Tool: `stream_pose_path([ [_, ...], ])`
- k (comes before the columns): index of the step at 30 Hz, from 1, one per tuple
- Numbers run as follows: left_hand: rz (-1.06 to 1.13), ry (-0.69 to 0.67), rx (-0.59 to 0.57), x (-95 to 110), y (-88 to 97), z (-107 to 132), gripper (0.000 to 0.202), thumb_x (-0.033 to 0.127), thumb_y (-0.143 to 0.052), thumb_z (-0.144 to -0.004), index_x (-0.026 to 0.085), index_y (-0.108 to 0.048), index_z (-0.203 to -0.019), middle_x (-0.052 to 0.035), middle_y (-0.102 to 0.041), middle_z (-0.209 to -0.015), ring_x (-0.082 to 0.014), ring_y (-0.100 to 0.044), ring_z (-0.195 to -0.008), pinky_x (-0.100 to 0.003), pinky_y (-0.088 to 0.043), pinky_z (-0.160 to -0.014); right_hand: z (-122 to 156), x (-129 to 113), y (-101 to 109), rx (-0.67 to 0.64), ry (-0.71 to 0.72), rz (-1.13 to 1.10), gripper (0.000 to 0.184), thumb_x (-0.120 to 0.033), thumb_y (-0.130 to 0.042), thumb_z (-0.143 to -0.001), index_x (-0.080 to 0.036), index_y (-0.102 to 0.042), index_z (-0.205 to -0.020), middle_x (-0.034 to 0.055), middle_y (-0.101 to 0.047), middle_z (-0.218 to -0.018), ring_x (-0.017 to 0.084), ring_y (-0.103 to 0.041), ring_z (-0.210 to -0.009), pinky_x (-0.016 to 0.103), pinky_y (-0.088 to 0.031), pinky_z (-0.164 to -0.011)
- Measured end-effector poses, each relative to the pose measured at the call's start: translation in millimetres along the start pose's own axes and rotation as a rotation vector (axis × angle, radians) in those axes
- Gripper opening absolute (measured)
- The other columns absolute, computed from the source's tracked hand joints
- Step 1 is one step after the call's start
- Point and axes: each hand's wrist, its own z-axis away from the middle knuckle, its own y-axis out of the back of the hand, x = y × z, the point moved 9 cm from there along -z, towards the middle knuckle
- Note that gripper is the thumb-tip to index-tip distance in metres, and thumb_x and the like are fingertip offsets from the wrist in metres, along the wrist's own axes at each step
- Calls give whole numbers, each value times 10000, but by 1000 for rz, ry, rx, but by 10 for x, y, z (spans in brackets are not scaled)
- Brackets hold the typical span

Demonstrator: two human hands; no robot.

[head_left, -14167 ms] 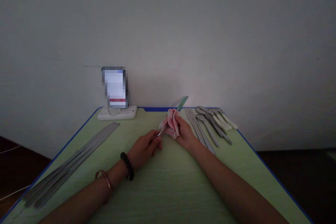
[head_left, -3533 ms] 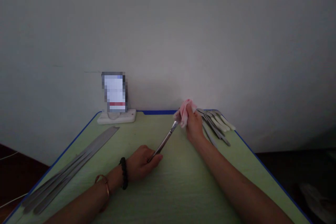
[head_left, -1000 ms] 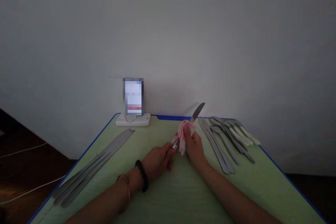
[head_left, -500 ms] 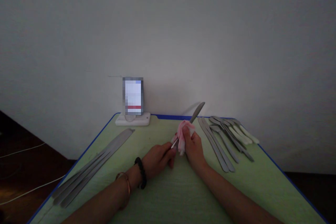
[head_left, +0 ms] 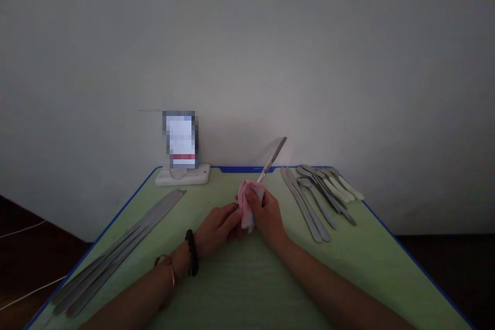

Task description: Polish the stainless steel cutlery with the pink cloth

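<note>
A table knife [head_left: 275,154] slants up and to the right above the middle of the table, its blade bare. My left hand [head_left: 221,224] is closed on the knife's lower end, which its fingers and the cloth mostly hide. Wrapped round the knife's handle is a pink and white cloth [head_left: 247,201], pinched in my right hand [head_left: 267,216] with the thumb on top. To the right of my hands lie two table knives [head_left: 305,206] side by side and a spoon [head_left: 319,203]. Several long knives [head_left: 127,245] lie together on the left.
A lit phone [head_left: 181,139] with a blurred screen stands on a white power strip [head_left: 183,175] at the back left. More cutlery, some with white handles [head_left: 338,189], lies at the right edge. A wall [head_left: 247,62] rises behind the blue-edged green table [head_left: 232,294].
The cloth in my right hand has slid down the knife toward my left hand, baring more of the upper shaft. The whole view has shifted slightly, so the table things appear further left.
</note>
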Motion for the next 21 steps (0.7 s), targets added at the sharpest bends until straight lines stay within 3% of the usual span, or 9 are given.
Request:
stream_pose_path([
  [4,-12,20,-3,-26,-10,1,429,556,-363,-864,165,-506,-760,19,-551,-559,-109,-481,-467,-212,-370,-479,-8,-52,0,8,37,21,280,-425,-583,-745,-154,-645,-765,-5,-580,-624,121,-466,-554,227,-372,-508],
  [15,-234,90,199,-27,126,-8,390,500,-319,-897,198,-447,-686,34,-486,-528,-129,-445,-481,-238,-333,-494,-17,-54,-16,-10,25,-73,225,-375,-606,-711,-159,-623,-770,-3,-576,-658,130,-476,-597,237,-398,-556],
  [21,-314,48,135,-23,37,-7,345,395,-239,-936,184,-491,-830,-35,-603,-694,-164,-526,-588,-271,-385,-585,-21,-41,-28,-16,40,-44,199,-357,-625,-693,-169,-607,-753,-9,-555,-643,124,-460,-588,226,-391,-536],
])
